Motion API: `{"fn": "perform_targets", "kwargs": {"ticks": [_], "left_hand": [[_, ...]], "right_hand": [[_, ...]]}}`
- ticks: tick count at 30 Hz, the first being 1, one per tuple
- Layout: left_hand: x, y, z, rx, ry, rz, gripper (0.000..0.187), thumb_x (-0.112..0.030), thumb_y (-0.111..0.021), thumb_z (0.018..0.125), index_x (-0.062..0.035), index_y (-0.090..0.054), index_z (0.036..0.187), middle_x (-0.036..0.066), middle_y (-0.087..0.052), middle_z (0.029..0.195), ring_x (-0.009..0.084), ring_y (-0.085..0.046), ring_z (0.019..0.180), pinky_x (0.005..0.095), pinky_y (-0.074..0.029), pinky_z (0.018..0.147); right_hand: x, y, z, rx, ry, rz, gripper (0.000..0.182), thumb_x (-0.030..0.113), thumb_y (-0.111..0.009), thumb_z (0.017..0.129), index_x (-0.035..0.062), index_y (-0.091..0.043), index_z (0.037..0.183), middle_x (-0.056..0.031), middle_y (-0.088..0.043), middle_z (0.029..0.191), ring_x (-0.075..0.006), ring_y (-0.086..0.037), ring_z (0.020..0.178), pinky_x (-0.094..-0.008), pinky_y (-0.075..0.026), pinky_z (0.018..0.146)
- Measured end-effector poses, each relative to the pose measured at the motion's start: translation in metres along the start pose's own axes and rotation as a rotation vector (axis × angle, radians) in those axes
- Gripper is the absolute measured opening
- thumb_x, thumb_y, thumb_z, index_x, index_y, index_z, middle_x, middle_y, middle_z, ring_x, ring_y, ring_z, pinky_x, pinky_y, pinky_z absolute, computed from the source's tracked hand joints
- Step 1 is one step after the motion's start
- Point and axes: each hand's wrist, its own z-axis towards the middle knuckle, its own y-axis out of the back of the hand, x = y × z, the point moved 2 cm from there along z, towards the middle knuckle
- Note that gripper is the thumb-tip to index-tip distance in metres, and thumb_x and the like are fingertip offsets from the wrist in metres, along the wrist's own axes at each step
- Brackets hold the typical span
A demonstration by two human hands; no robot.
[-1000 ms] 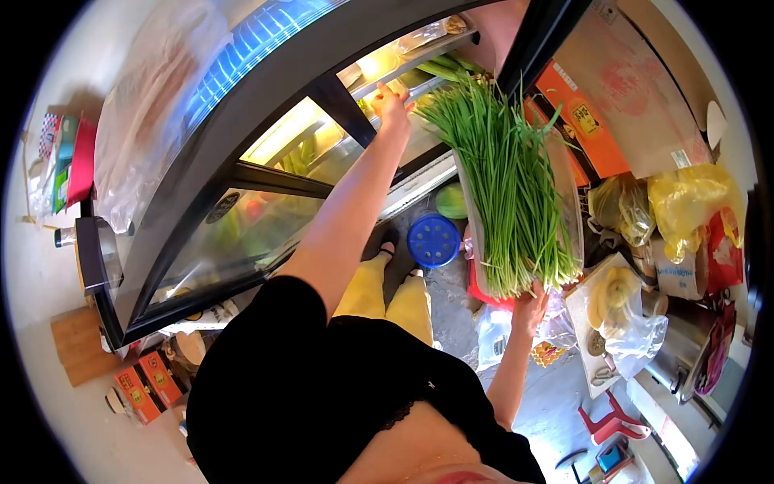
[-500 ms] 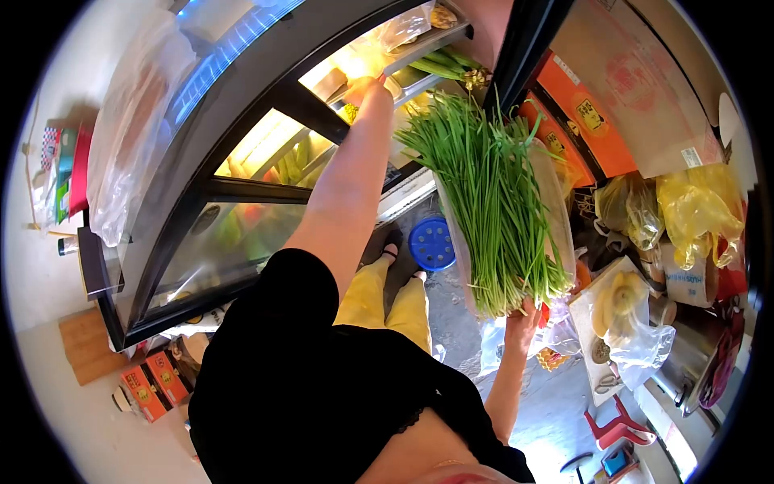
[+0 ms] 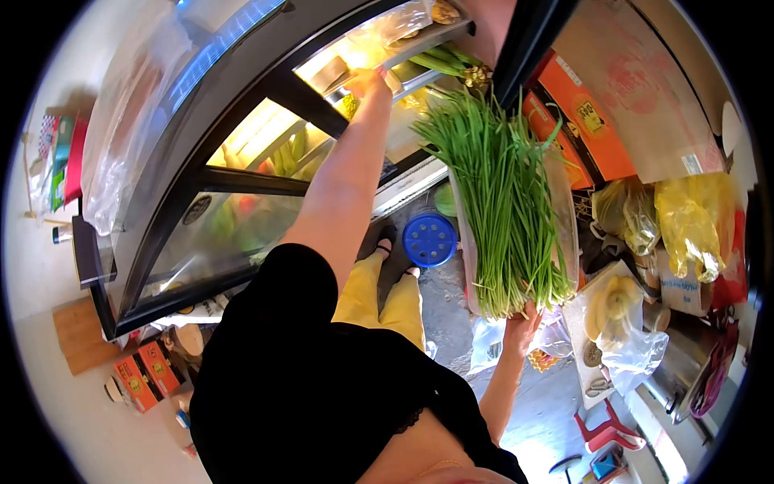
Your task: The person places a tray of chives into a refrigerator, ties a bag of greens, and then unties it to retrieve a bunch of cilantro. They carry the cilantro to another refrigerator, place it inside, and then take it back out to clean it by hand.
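Note:
A long pale plastic tray [image 3: 562, 202] is heaped with long green garlic chives [image 3: 508, 210], their cut ends toward me. My right hand [image 3: 522, 321] grips the near end of this tray, fingers partly hidden beneath it. My left hand [image 3: 372, 85] reaches into the lit glass-door fridge [image 3: 302, 101], close to a small box-like item [image 3: 329, 74] on the shelf. Bright glare washes over those fingers, so their grip cannot be made out. Long green vegetables [image 3: 443, 60] lie on a fridge shelf to the right of that hand.
A blue round stool [image 3: 430, 240] stands on the floor by my feet. On the right are orange cartons [image 3: 588, 121], yellow plastic bags [image 3: 695, 218], bagged bananas [image 3: 617, 310] and a metal pot [image 3: 685, 363]. A red stool [image 3: 610, 427] is farther back. The black door frame [image 3: 528, 48] rises beside the tray.
The view has shifted slightly. The tray of chives sits a little farther right, away from the blue stool, and my left hand stays inside the fridge.

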Motion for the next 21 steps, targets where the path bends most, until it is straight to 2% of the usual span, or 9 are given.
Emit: {"fn": "perform_targets", "kwargs": {"ticks": [1, 5, 7, 8, 10, 11, 17, 19, 21], "left_hand": [[-0.017, -0.009, -0.057, -0.123, -0.106, 0.008, 0.021, -0.022, -0.049, 0.095, -0.0022, -0.042, 0.099, 0.018, -0.061, 0.082, 0.0261, -0.064, 0.057, 0.0352, -0.051, 0.042], [-0.014, -0.001, -0.056, 0.011, -0.065, 0.053, 0.024, -0.025, -0.047, 0.098, -0.0015, -0.043, 0.096, 0.016, -0.059, 0.077, 0.0241, -0.064, 0.055, 0.0324, -0.049, 0.04], [-0.019, 0.001, -0.065, 0.008, -0.052, 0.045, 0.026, -0.025, -0.05, 0.097, 0.0003, -0.046, 0.095, 0.014, -0.058, 0.074, 0.0231, -0.065, 0.055, 0.0322, -0.049, 0.039], [-0.011, 0.005, -0.051, 0.088, -0.042, 0.035, 0.029, -0.027, -0.051, 0.096, 0.0015, -0.046, 0.098, 0.014, -0.06, 0.078, 0.0228, -0.066, 0.057, 0.0317, -0.049, 0.039], [-0.012, 0.008, -0.052, 0.059, -0.006, 0.009, 0.028, -0.027, -0.055, 0.095, -0.0005, -0.046, 0.1, 0.016, -0.061, 0.083, 0.0229, -0.066, 0.058, 0.0307, -0.047, 0.038], [0.001, 0.007, -0.042, 0.082, -0.088, 0.029, 0.037, -0.033, -0.048, 0.098, 0.0032, -0.048, 0.09, 0.013, -0.056, 0.074, 0.0273, -0.068, 0.062, 0.0378, -0.056, 0.045], [-0.023, -0.002, -0.085, 0.034, 0.115, -0.109, 0.027, -0.027, -0.045, 0.099, -0.0021, -0.046, 0.109, 0.014, -0.06, 0.084, 0.0255, -0.069, 0.065, 0.0318, -0.052, 0.044], [-0.021, -0.004, -0.084, 0.0, 0.101, 0.093, 0.026, -0.028, -0.043, 0.099, -0.0035, -0.044, 0.109, 0.014, -0.061, 0.085, 0.0258, -0.068, 0.065, 0.032, -0.05, 0.044], [-0.014, 0.001, -0.092, 0.082, 0.133, 0.226, 0.038, -0.034, -0.046, 0.1, -0.0035, -0.039, 0.12, 0.014, -0.061, 0.103, 0.0212, -0.067, 0.063, 0.0303, -0.05, 0.045]], "right_hand": [[-0.007, 0.01, 0.004, 0.015, -0.01, -0.006, 0.039, 0.018, -0.061, 0.087, 0.006, -0.05, 0.122, -0.0091, -0.057, 0.109, -0.0209, -0.057, 0.096, -0.038, -0.051, 0.083], [-0.021, 0.037, 0.01, -0.088, 0.033, -0.225, 0.044, 0.021, -0.056, 0.087, -0.0013, -0.053, 0.124, -0.0116, -0.062, 0.114, -0.0232, -0.061, 0.1, -0.038, -0.05, 0.083], [-0.012, 0.025, 0.007, -0.072, -0.08, -0.075, 0.045, 0.023, -0.056, 0.086, -0.0011, -0.054, 0.124, -0.0123, -0.062, 0.116, -0.0232, -0.061, 0.099, -0.0379, -0.05, 0.084], [-0.014, 0.033, 0.01, -0.069, -0.135, -0.004, 0.046, 0.019, -0.061, 0.084, 0.0049, -0.047, 0.125, -0.012, -0.056, 0.115, -0.0248, -0.056, 0.099, -0.041, -0.049, 0.087], [-0.018, 0.04, 0.016, -0.045, -0.108, -0.025, 0.053, 0.021, -0.062, 0.082, 0.0037, -0.046, 0.13, -0.0138, -0.057, 0.117, -0.0254, -0.057, 0.101, -0.0401, -0.05, 0.087], [-0.015, 0.035, 0.017, 0.015, -0.108, -0.059, 0.056, 0.022, -0.062, 0.082, 0.0031, -0.045, 0.132, -0.0143, -0.057, 0.118, -0.0254, -0.058, 0.103, -0.0397, -0.05, 0.087], [-0.005, 0.0, 0.013, 0.066, -0.155, -0.04, 0.056, 0.026, -0.061, 0.082, 0.0004, -0.049, 0.13, -0.014, -0.057, 0.12, -0.0252, -0.057, 0.107, -0.0396, -0.049, 0.089], [-0.008, 0.002, 0.02, 0.08, -0.137, -0.028, 0.056, 0.026, -0.061, 0.08, -0.0001, -0.049, 0.129, -0.0138, -0.056, 0.12, -0.0253, -0.055, 0.108, -0.04, -0.047, 0.09], [-0.005, -0.014, 0.014, 0.024, -0.151, -0.069, 0.056, 0.025, -0.061, 0.08, 0.0003, -0.05, 0.129, -0.0133, -0.056, 0.121, -0.0252, -0.055, 0.109, -0.0398, -0.047, 0.091]]}}
